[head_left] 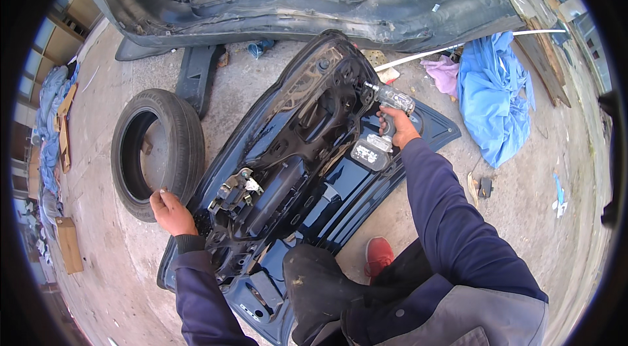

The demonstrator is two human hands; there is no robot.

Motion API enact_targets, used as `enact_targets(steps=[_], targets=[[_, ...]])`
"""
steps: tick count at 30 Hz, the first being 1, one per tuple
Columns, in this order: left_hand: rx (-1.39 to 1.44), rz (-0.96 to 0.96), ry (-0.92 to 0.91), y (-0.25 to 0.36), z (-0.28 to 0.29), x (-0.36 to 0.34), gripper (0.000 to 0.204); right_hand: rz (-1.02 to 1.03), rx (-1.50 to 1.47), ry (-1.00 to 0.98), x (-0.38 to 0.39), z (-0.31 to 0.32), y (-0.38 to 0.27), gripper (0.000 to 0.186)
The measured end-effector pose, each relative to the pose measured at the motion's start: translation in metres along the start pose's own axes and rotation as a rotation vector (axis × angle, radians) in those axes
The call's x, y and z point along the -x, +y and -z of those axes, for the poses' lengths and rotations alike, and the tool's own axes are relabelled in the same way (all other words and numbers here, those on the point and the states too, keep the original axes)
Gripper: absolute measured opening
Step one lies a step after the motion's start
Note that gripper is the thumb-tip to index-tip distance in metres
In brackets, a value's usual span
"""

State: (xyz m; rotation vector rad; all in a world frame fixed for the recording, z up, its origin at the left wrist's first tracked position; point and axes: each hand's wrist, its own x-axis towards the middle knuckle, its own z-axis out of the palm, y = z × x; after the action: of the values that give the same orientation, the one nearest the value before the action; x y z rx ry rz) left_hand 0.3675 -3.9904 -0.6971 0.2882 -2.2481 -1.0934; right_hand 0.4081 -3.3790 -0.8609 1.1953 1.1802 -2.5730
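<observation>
- A brown box [69, 244] sits far left on the grey ground [118, 261].
- Next is a black tire [180, 143]. Its side has raised letters running around the top.
- The left hand [172, 214] is by the low edge of the tire. Its fingers are curled, with thumb and pointer close together. I cannot tell if they pinch something small.
- A shiny metal latch [243, 186] sits on the big dark blue car panel [288, 186]. The panel lies on a slant in the middle, between the two hands.
- A long black bumper [294, 16] stretches across the top.
- A red shoe [378, 256] is beside the panel.
- The right hand [400, 125] has its fingers wrapped around the handle of a grey power tool [396, 99]. The tool's nose points left, over the panel. Its battery [371, 155] has pale marks like writing.
- A pink cloth [442, 75] lies beside a blue sheet [496, 101].
</observation>
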Motion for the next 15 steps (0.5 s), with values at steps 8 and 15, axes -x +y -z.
enact_targets(steps=[8,15], targets=[[0.0,0.014,-0.031,-0.002,0.001,-0.001,0.02,-0.033,-0.049,-0.028,-0.006,-0.001,0.0,0.024],[-0.059,0.018,-0.053,-0.001,0.001,-0.003,0.02,-0.094,-0.108,-0.01,-0.015,0.0,-0.005,0.026]])
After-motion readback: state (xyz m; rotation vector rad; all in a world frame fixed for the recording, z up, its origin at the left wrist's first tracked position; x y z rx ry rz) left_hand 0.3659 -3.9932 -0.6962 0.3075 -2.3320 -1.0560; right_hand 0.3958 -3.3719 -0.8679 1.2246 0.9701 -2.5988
